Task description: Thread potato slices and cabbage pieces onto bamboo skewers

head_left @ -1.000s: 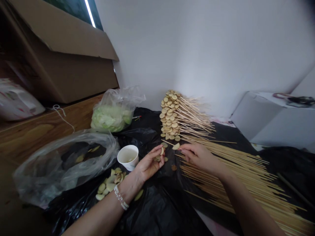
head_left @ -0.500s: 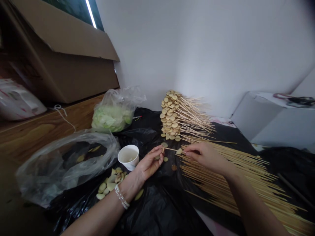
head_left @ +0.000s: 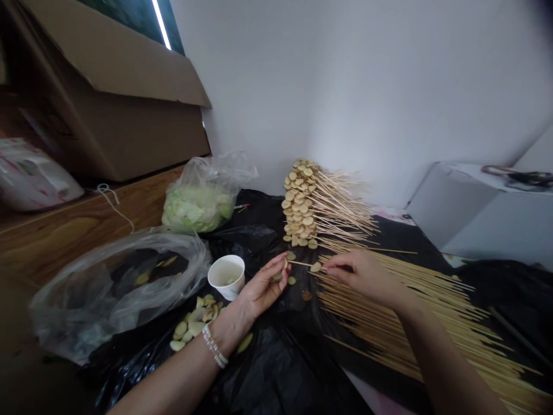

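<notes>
My right hand (head_left: 360, 278) pinches a thin wooden skewer (head_left: 301, 263) that runs left toward my other hand. One potato slice (head_left: 316, 267) sits on the skewer close to my right fingertips. My left hand (head_left: 265, 283) is closed on another potato slice (head_left: 285, 263) at the skewer's left end; whether the tip has gone through it, I cannot tell. More slices show within my left fingers. Beyond my hands, filled skewers lie stacked, their potato slices (head_left: 298, 202) piled at the left end. Bare skewers (head_left: 389, 311) spread under and beside my right arm.
A white paper cup (head_left: 226, 278) stands left of my left hand, with loose potato slices (head_left: 196, 323) below it. Farther left are an opened plastic bag (head_left: 116, 288) and a bag of pale green vegetable pieces (head_left: 196, 202). Black plastic sheeting (head_left: 276, 369) covers the surface; a cardboard box (head_left: 121, 121) stands behind.
Hardly anything differs. The whole view has shifted very slightly, and both hands keep nearly the same pose on the skewer and slice.
</notes>
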`<state>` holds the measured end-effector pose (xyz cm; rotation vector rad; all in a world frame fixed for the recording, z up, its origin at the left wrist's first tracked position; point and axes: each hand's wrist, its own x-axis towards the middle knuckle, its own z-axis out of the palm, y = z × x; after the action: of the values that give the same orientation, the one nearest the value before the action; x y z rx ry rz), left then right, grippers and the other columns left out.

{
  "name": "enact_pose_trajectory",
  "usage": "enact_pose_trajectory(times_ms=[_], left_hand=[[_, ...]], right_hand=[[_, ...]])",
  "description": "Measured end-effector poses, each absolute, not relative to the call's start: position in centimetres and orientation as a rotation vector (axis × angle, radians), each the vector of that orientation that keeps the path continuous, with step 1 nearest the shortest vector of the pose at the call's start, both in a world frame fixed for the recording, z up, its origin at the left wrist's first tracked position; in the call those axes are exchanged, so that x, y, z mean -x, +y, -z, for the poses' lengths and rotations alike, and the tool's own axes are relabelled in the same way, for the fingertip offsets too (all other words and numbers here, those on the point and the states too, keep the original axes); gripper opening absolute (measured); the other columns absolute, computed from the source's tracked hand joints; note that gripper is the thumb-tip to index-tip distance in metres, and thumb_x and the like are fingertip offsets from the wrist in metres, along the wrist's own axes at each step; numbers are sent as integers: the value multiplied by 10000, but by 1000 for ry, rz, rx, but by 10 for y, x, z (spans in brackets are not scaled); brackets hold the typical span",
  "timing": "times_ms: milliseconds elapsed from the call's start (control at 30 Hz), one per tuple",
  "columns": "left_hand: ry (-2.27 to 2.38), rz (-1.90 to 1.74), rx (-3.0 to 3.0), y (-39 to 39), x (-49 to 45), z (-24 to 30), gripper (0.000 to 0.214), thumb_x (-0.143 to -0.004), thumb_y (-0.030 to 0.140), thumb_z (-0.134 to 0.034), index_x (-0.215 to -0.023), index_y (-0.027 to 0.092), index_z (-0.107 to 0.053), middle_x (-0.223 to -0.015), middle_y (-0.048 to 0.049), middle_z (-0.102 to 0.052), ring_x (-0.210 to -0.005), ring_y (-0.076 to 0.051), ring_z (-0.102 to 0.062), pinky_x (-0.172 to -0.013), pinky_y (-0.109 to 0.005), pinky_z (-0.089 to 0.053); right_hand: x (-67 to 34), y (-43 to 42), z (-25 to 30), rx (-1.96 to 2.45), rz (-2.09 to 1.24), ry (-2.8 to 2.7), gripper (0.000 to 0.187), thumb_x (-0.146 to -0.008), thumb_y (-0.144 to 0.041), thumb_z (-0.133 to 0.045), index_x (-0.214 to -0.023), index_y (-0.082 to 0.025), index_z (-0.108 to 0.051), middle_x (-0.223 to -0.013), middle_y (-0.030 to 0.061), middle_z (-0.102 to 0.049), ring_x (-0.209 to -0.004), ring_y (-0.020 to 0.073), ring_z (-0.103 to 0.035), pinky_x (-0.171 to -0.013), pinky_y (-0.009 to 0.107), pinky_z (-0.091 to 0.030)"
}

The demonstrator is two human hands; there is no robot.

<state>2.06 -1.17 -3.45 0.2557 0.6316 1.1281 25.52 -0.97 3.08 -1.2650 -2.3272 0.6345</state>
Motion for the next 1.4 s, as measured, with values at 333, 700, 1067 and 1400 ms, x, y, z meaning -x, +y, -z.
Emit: enact_pose_trajectory(times_ms=[333, 700, 1067, 1400], left_hand=[[672, -1165, -245, -11, -22, 32, 180, -836, 22, -575, -971, 106, -660, -887, -54, -674, -682, -82, -639, -584, -155, -533], [704, -1205, -202, -11, -23, 32, 177, -853, 13, -545, -946, 89, -674, -907, -63, -688, -720, -87, -654, -629, -156, -547], [720, -1218, -235, -11, -23, 35, 181, -837, 6, -568, -951, 95, -676, -891, -66, -695, -710, -83, -658, -620, -146, -548], [742, -1217, -279, -11, -24, 37, 174, -821, 6, -593, -936, 102, -682, -897, -67, -701, -710, -79, -657, -624, -138, -543]], right_hand=[[-255, -9, -27, 1257, -595, -2344, 237, -854, -253, -518, -885, -241, -753, -855, 5, -748, -756, 159, -653, -708, 275, -453], [-254, -7, -22, 1270, -568, -2342, 233, -852, -252, -523, -899, -249, -751, -855, 0, -747, -745, 157, -652, -691, 271, -443], [-254, -9, -25, 1261, -545, -2342, 218, -864, -252, -530, -891, -244, -746, -855, -4, -747, -743, 151, -650, -691, 266, -437], [-251, -10, -22, 1268, -560, -2340, 226, -850, -224, -523, -877, -245, -746, -836, -3, -743, -730, 150, -646, -680, 265, -433]])
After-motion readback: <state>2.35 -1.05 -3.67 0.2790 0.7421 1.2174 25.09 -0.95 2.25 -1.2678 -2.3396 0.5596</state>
